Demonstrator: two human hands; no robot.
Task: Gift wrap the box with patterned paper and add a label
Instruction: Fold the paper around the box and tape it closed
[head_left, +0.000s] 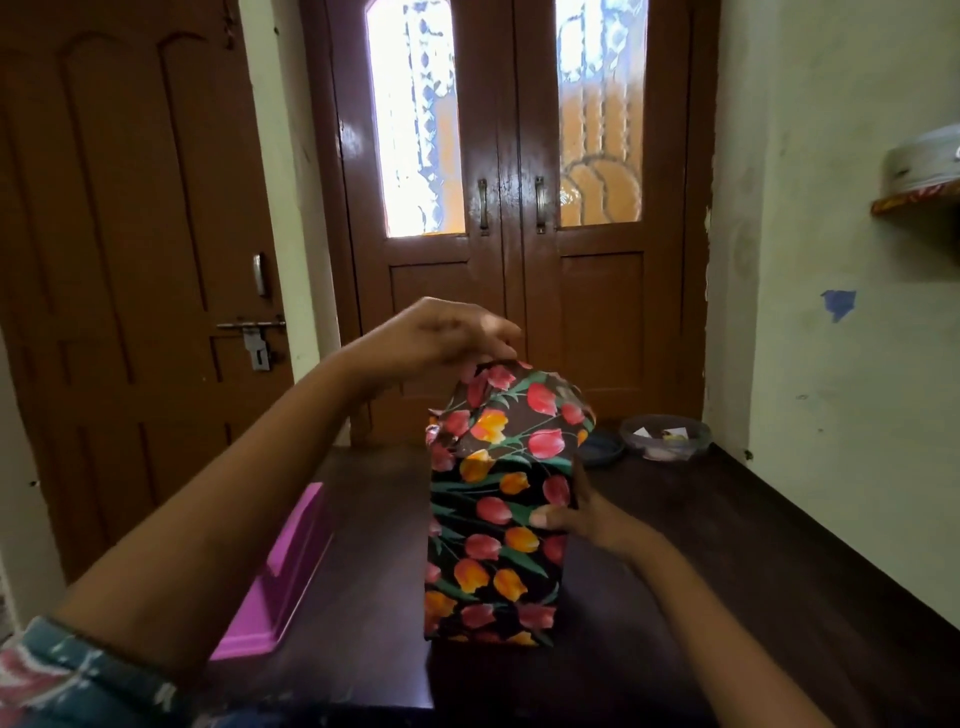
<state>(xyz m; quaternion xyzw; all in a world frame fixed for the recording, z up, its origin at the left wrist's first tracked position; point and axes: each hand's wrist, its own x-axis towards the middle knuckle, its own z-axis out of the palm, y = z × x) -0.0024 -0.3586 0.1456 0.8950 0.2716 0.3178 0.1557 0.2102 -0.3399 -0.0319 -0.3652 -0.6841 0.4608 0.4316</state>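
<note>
Tray (291, 566) of pink plastic lies on the dark desk (727, 545), left of the box (493, 535). The left hand (441, 338) is over the box and pinches the tulip paper (524, 410) at its top. The box stands upright, all wrapped. The right hand (587, 514) grips the box's right side, thumb on the front. Right of the box, farther back, sits a clear tub (665, 436).

1 wrapped box (493, 525); 2 hands (447, 332) (589, 517); 1 pink tray (291, 571); 1 clear bowl (667, 441).
</note>
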